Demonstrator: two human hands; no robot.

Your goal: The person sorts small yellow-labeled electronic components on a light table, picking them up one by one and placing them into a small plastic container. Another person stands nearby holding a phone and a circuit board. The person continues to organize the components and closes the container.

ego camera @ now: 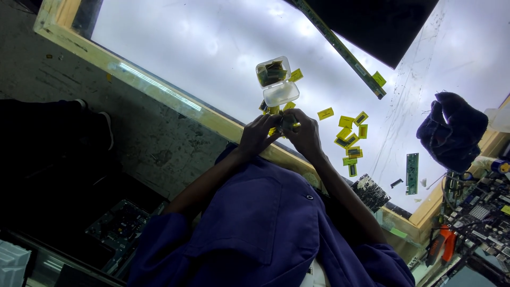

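My left hand and my right hand meet at the near edge of a bright glass-topped table. Together they pinch a small yellow flex part between their fingertips. Just beyond the fingers lies an open clear plastic box with yellow and dark parts inside, its lid folded toward me. Several more yellow parts are scattered on the glass to the right of my right hand. Both sleeves are dark blue.
A long thin strip board lies diagonally at the back. A dark blue cloth, a small green circuit board and a black ribbed part lie to the right. Circuit boards crowd the far right. A wooden frame edges the table.
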